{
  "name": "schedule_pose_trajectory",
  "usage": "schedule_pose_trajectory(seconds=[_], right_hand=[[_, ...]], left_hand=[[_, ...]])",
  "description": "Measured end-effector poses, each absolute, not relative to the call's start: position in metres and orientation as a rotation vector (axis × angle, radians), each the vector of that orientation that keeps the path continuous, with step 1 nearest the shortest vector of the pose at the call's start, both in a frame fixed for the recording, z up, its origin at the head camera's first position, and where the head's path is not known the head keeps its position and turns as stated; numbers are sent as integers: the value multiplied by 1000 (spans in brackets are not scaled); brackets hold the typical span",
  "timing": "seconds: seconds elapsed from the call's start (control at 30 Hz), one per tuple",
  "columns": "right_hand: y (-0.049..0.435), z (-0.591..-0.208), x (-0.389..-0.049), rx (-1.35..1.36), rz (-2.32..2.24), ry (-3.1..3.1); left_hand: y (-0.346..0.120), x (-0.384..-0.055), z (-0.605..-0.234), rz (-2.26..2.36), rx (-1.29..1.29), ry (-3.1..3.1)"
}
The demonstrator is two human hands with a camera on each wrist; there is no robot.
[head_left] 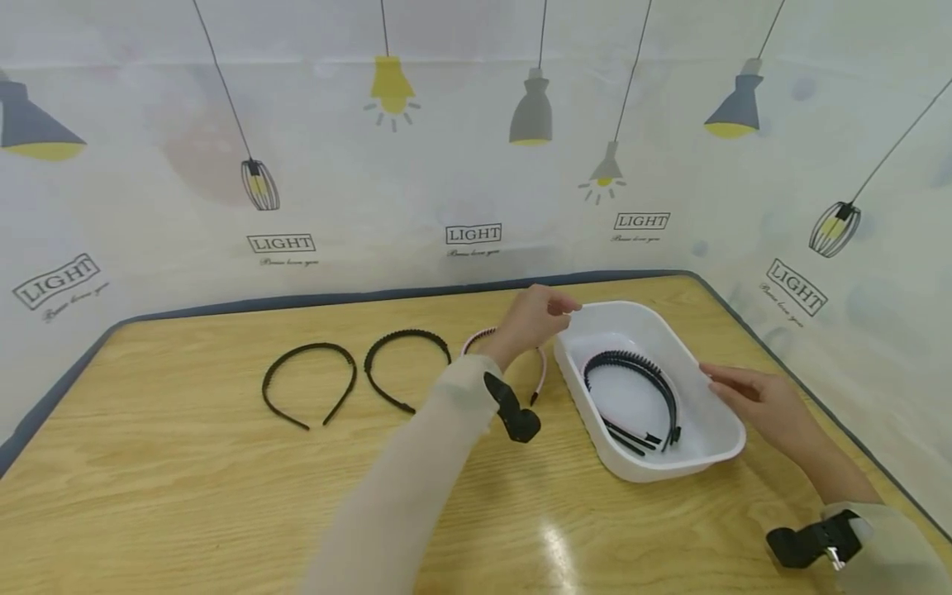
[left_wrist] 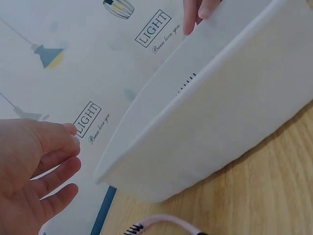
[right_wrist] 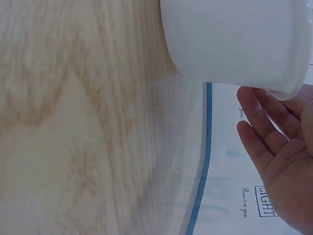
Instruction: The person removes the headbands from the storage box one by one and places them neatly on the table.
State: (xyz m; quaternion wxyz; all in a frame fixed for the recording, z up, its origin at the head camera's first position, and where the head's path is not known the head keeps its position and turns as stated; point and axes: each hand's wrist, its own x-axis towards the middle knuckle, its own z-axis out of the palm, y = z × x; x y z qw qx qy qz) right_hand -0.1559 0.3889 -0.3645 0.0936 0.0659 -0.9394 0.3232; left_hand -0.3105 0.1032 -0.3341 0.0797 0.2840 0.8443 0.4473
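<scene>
A white plastic tray [head_left: 714, 430] stands at the right of the table with several black headbands [head_left: 632, 361] lying inside. Among them shows a pale pink strip. My right hand [head_left: 769, 409] pinches the tray's right rim; in the right wrist view its fingers [right_wrist: 259, 122] reach up under the rim from outside. My left hand [head_left: 530, 322] hovers by the tray's far left corner. The left wrist view shows that hand [left_wrist: 36, 169] apart from the tray wall [left_wrist: 225, 127], fingers loosely bent, nothing between them. A pink headband [head_left: 544, 372] lies partly hidden behind the left wrist.
Two black headbands, a left one [head_left: 309, 346] and a middle one [head_left: 405, 333], lie on the wooden table [head_left: 186, 496] left of the pink one. A pale curtain [head_left: 461, 182] with printed lamps surrounds the table's back and sides. Each wrist wears a black camera mount [head_left: 513, 409].
</scene>
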Motion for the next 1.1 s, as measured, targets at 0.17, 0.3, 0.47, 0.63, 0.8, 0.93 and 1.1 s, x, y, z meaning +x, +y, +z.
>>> schedule_pose_trajectory(seconds=[0.17, 0.3, 0.47, 0.63, 0.8, 0.93, 1.1], right_hand=[[390, -365, -157, 212, 969, -2781], [390, -364, -157, 215, 968, -2781], [389, -364, -157, 197, 963, -2793], [390, -364, -157, 186, 957, -2799], [390, -365, -156, 190, 955, -2795], [390, -365, -156, 192, 966, -2789], [389, -365, -156, 198, 966, -2786]], left_hand=[[113, -306, -336, 1351, 873, 2512], [118, -302, -337, 1352, 884, 2505], [126, -298, -339, 1346, 912, 2508], [137, -294, -341, 1354, 896, 2486], [146, -288, -341, 1337, 877, 2477], [152, -283, -342, 1337, 846, 2478], [159, -279, -345, 1341, 790, 2519]])
